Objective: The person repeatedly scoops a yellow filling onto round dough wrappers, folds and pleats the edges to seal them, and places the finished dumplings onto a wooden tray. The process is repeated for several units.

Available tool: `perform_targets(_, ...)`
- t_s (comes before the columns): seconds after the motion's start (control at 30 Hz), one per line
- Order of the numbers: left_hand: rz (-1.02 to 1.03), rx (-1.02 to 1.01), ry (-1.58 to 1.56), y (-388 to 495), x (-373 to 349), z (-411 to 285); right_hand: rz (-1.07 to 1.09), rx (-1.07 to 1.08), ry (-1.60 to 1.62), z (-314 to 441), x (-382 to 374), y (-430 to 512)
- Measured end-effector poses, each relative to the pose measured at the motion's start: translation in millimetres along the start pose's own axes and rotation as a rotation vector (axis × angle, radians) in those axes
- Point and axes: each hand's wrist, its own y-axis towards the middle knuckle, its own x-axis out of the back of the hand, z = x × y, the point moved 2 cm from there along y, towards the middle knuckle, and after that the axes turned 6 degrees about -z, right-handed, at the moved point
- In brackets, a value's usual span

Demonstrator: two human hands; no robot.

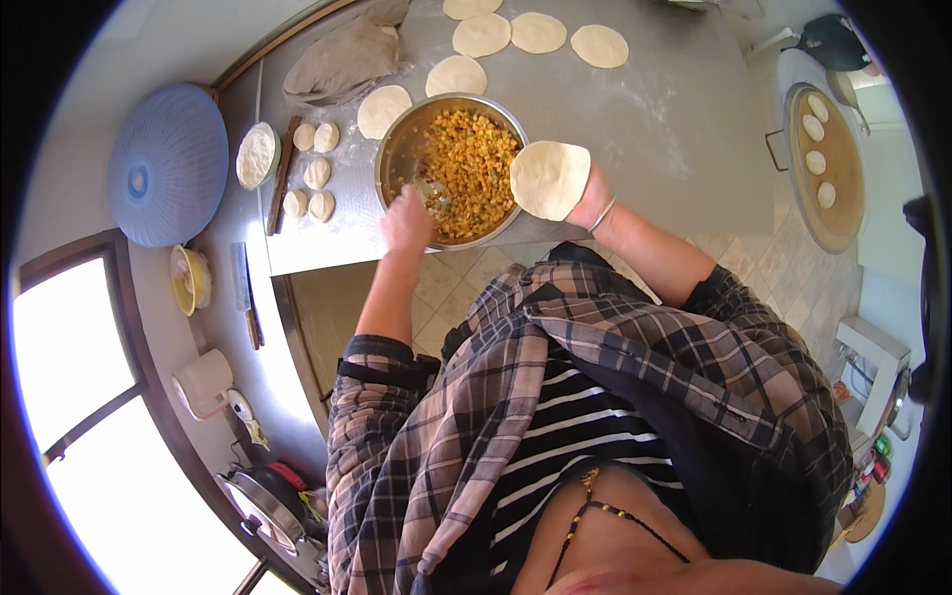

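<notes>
On the fingers of my right hand point(593, 197) lies a flat round dough wrapper point(549, 181), which hides most of them. It is held beside the right rim of a metal mixing bowl point(393, 152). Chopped yellow-orange filling point(472, 167) with green bits fills much of that bowl. My left hand point(407, 223) is closed at the bowl's near left side, around what looks like a metal spoon point(430, 190); the handle is hidden in the fist and the tip sits at the filling. Several rolled wrappers, among them one wrapper point(384, 112) beside the bowl, lie on the metal worktop point(632, 141).
Left of the bowl are several small dough pieces point(317, 173), a wooden rolling pin point(280, 178) and a bowl of flour point(258, 156). A cleaver point(244, 286) lies on the left counter. A cloth point(346, 63) rests at the back. Several filled dough pieces sit on a round pan point(848, 178) at right.
</notes>
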Motion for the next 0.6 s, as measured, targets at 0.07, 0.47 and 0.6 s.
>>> perform_targets(0.07, 0.045, -0.02, -0.139, -10, -19, -18, -0.019, 0.019, 0.001, -3, -1, 1)
perform_targets(0.47, 0.193, 0.558, -1.445, -25, -5, -20, 0.002, 0.139, -0.128, 13, -47, 4)
perform_targets(0.6, 0.141, 0.534, -1.48, -28, 23, -16, 0.024, 0.108, -0.125, 10, -56, 32)
